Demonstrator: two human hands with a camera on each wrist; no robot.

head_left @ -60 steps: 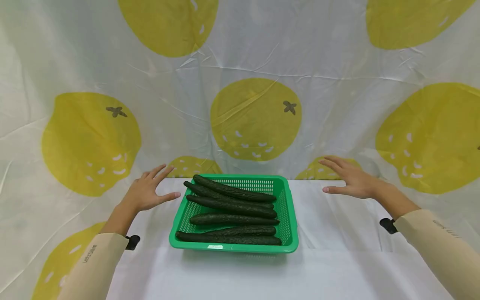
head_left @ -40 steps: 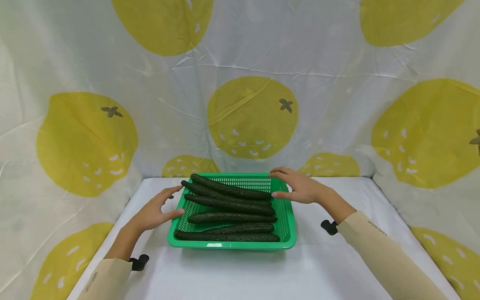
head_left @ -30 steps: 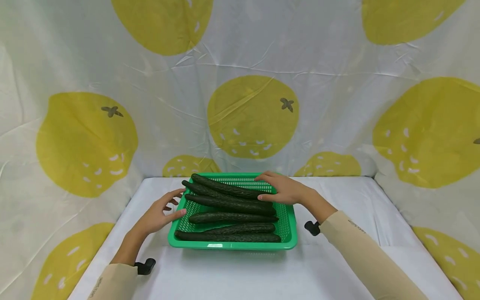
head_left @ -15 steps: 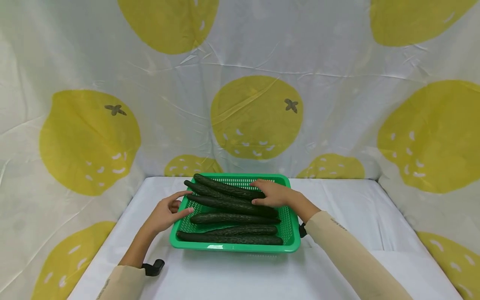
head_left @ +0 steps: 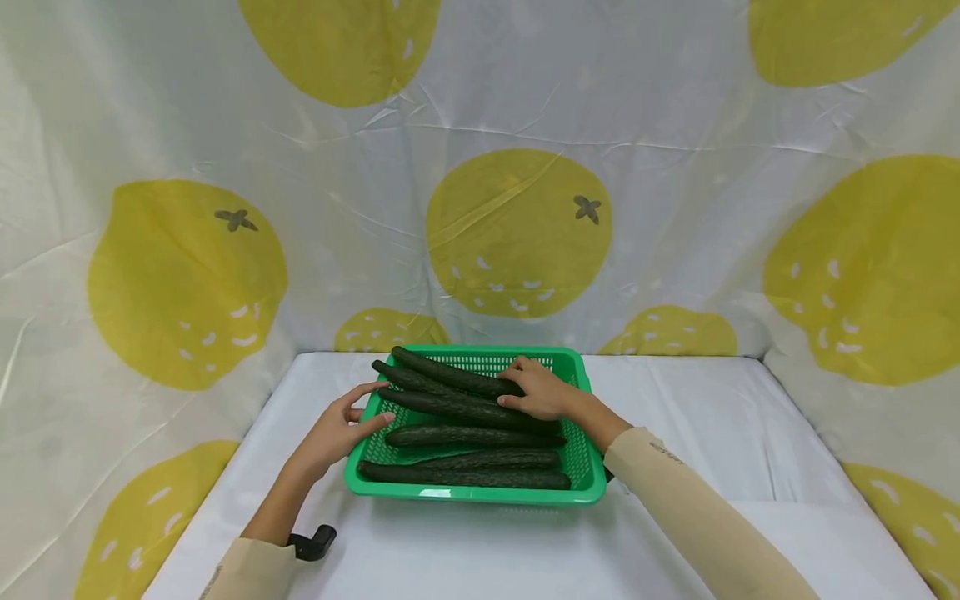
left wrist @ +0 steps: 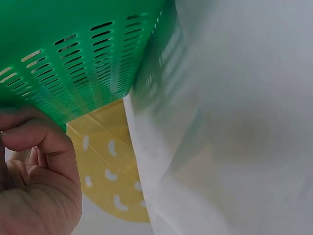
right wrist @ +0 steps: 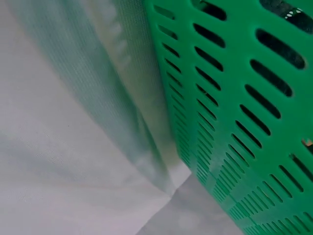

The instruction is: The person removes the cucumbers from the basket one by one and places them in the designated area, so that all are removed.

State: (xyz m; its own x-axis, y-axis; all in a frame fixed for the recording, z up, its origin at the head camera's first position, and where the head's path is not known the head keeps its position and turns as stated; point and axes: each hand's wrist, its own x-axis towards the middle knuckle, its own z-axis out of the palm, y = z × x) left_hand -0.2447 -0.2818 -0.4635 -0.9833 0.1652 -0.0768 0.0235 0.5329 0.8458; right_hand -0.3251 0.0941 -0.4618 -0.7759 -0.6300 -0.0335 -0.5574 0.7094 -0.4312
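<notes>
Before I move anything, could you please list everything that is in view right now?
cucumbers: six, dark green, lying in the basket, the rear ones overlapping
basket: one, green, slotted walls, on the table
cucumber nearest the front rim: one of the six, dark green, along the basket's front side
table cover: one, white, beneath the basket
backdrop: one, white, behind and beside the table
printed fruits: nine, yellow, on the backdrop, several cut off by the picture edge
wrist devices: two, black, one at each wrist, the right one mostly hidden
sleeves: two, beige, on the forearms
left hand: one, at the basket's left rim
right hand: one, over the rear cucumbers' right ends
</notes>
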